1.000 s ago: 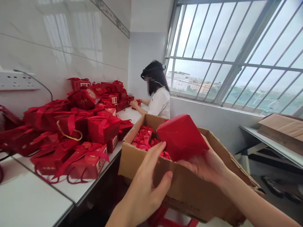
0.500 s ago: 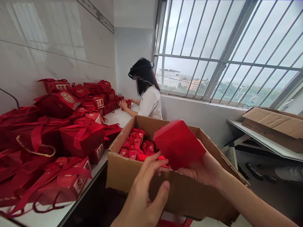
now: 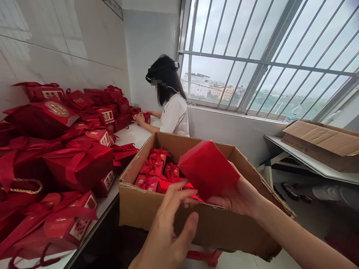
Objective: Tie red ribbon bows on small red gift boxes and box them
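Note:
My right hand point(image 3: 238, 194) grips a red box point(image 3: 209, 170) from its right and lower side, tilted over the near wall of an open cardboard carton point(image 3: 140, 207). Beside it, my left hand point(image 3: 174, 220) has its fingers and thumb apart, with the fingertips close to the lower left of the red box; whether they touch it is unclear. Inside the carton, at its left, lie several small red gift boxes point(image 3: 154, 164) with ribbons.
Many red ribboned boxes point(image 3: 78, 164) are piled on a white table point(image 3: 130, 135) at the left. A person point(image 3: 175, 116) in white handles a red box at its far end. On the right, another cardboard box point(image 3: 322, 138) rests on a board point(image 3: 297, 155) beneath a barred window.
The view has shifted slightly, so the table pile and carton appear farther left. My right hand still holds the red box, and my left hand stays beside it, fingers apart.

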Motion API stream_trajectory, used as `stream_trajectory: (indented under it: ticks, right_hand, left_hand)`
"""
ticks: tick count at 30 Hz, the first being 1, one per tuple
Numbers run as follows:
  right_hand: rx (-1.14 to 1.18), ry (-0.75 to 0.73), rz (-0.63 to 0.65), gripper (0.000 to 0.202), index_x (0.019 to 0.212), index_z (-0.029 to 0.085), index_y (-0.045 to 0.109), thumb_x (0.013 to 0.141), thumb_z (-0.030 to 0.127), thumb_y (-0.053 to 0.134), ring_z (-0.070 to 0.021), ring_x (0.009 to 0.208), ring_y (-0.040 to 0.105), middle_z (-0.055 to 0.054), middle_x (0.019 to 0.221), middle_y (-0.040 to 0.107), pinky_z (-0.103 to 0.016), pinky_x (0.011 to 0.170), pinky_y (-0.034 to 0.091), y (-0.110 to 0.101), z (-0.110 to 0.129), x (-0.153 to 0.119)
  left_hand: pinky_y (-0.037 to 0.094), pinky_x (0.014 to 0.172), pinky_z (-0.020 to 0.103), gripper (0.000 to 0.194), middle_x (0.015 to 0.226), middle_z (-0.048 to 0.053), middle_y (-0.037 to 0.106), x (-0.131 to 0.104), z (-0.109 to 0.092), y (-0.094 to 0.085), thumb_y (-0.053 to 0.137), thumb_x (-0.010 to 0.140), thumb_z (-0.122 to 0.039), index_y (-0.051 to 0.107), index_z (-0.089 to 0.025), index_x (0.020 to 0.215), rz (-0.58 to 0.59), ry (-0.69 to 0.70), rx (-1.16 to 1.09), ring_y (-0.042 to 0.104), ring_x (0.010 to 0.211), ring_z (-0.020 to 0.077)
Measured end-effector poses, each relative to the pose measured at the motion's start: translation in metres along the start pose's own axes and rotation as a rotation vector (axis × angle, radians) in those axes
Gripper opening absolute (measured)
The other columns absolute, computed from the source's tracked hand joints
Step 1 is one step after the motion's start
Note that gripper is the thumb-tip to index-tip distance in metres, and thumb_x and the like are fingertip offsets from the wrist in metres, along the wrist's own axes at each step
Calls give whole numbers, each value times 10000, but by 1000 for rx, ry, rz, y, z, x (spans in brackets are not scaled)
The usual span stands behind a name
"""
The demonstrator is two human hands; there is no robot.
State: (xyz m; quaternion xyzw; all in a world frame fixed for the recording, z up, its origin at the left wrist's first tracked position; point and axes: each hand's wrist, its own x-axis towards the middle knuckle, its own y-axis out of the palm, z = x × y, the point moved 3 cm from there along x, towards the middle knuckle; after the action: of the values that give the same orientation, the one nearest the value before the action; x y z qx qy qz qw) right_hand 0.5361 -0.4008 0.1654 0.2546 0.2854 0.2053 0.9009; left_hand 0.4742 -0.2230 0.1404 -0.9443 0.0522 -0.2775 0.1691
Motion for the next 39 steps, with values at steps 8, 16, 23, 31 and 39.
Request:
stream_trajectory:
  ticks: [8,16,23,31,39]
  right_hand:
    - [-324,-283,-243,440,1140,229,496,784,461,610,-226,968,652,-61,1062,663,-388,813,572,-23,25,15]
    - [-1141,-670,-538,1010,1359,210,158,585,403,777,-305,1233,465,-159,1337,427,-481,1052,380,-66,83,69]
    - [-1317,-409,-336,919,1254,191,266,526,348,803,-328,1234,453,-167,1264,453,-500,1064,339,-106,79,108]
    - [-1279,-234,-340,858,1221,213,268,562,340,802,-306,1202,497,-161,1270,465,-515,1058,342,-154,67,28]
    - [-1327,-252,-482,860,1270,274,300,582,292,816,-321,1204,484,-115,1326,422,-578,1060,319,-164,53,-32]
  left_hand:
    - [436,868,396,185,923,58,670,13,44,-16,461,869,-201,576,-166,1009,-237,87,631,611,875,217]
    - [324,893,377,240,680,26,555,3,78,-14,398,889,-207,550,-185,705,-251,123,887,482,726,194]
    - [292,884,375,234,697,21,544,0,83,-17,387,902,-237,543,-196,732,-184,125,809,451,728,185]
    - [304,850,393,169,654,25,544,-1,83,-18,442,887,-240,528,-199,747,-227,235,815,442,709,205]
    - [302,818,424,130,628,29,576,-5,96,-22,460,870,-270,555,-220,797,-211,307,863,452,664,223]
